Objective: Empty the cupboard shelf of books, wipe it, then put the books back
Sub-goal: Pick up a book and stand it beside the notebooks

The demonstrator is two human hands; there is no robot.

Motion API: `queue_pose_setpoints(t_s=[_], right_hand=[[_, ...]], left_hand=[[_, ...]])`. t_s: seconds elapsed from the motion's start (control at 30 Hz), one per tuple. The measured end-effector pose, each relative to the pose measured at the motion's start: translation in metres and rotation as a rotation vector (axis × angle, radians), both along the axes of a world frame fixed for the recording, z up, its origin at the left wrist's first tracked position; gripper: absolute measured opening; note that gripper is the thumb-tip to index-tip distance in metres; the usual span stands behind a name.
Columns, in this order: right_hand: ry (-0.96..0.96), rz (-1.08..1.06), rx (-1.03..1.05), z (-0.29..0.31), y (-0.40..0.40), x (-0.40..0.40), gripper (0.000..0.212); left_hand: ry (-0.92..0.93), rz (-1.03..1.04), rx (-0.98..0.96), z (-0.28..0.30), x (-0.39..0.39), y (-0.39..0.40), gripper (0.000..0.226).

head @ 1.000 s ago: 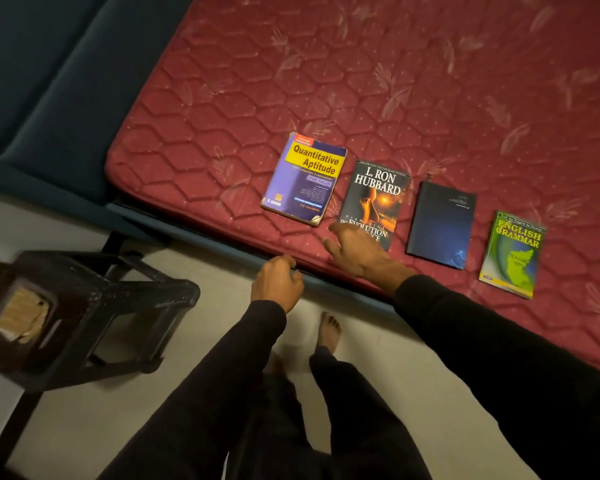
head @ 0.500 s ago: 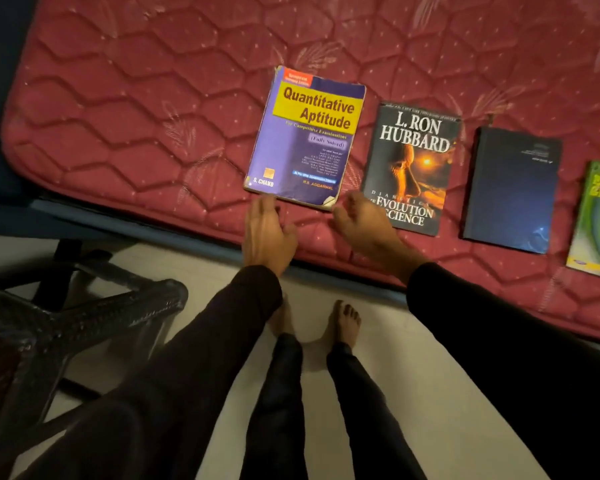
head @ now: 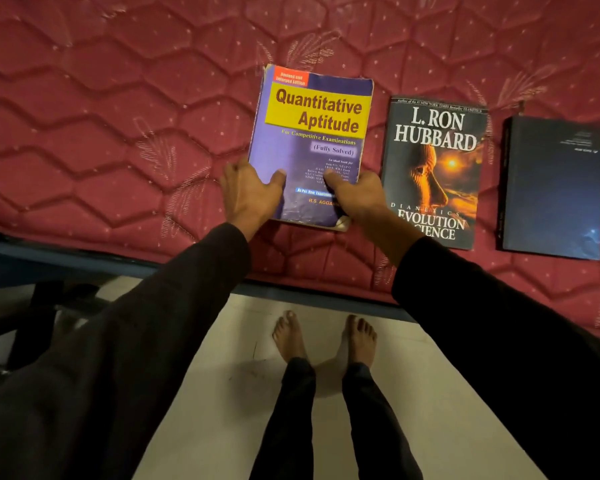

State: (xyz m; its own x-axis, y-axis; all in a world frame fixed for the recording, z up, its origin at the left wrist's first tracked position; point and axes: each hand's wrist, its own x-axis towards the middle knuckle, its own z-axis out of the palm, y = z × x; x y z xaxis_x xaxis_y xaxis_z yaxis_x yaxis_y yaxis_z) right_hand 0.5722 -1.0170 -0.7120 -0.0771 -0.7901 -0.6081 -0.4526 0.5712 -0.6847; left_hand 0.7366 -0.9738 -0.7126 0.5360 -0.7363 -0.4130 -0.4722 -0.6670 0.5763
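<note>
Both hands (head: 252, 194) on purple book (head: 312, 133)

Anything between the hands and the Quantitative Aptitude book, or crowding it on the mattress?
Nothing visible. The left hand and right hand already grip the near end of the Quantitative Aptitude book, thumbs on the cover. The Hubbard book lies to its right, apart. The cupboard is out of view.

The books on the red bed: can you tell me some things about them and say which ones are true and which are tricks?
1. Both hands hold the purple book. True: left hand and right hand grip its near end.
2. The purple book lies on the floor. False: it is on the mattress.
3. A book with an orange face lies right of it. True.
4. The dark blue book is open. False: it is closed.
</note>
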Motion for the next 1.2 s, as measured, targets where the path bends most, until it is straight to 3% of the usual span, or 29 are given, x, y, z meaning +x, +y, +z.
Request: queue_pose_setpoints(t_s=[0.07, 0.2, 0.4, 0.47, 0.6, 0.73, 1.2], right_hand=[[-0.013, -0.02, 0.003, -0.004, -0.002, 0.001, 0.033], [-0.105, -0.031, 0.013, 0.003, -0.003, -0.002, 0.02], [-0.181, -0.003, 0.023, 0.021, 0.013, -0.004, 0.012], [-0.169, -0.014, 0.053, 0.022, 0.02, -0.005, 0.012], [-0.151, -0.035, 0.095, 0.023, 0.027, -0.008, 0.009], [-0.139, -0.032, 0.113, 0.023, 0.033, -0.012, 0.016], [-0.154, 0.024, 0.139, 0.018, 0.048, -0.019, 0.017]], left_hand=[[0.062, 0.031, 0.018, -0.02, 0.011, -0.003, 0.095], [0.285, 0.164, 0.008, -0.023, 0.02, -0.002, 0.077], [0.386, 0.256, 0.009, -0.013, 0.008, 0.021, 0.075], [0.395, 0.281, 0.021, -0.015, 0.004, 0.032, 0.076], [0.409, 0.298, 0.01, -0.007, -0.004, 0.046, 0.049], [0.436, 0.333, -0.008, -0.009, -0.01, 0.056, 0.036], [0.456, 0.349, -0.008, -0.005, -0.019, 0.076, 0.039]])
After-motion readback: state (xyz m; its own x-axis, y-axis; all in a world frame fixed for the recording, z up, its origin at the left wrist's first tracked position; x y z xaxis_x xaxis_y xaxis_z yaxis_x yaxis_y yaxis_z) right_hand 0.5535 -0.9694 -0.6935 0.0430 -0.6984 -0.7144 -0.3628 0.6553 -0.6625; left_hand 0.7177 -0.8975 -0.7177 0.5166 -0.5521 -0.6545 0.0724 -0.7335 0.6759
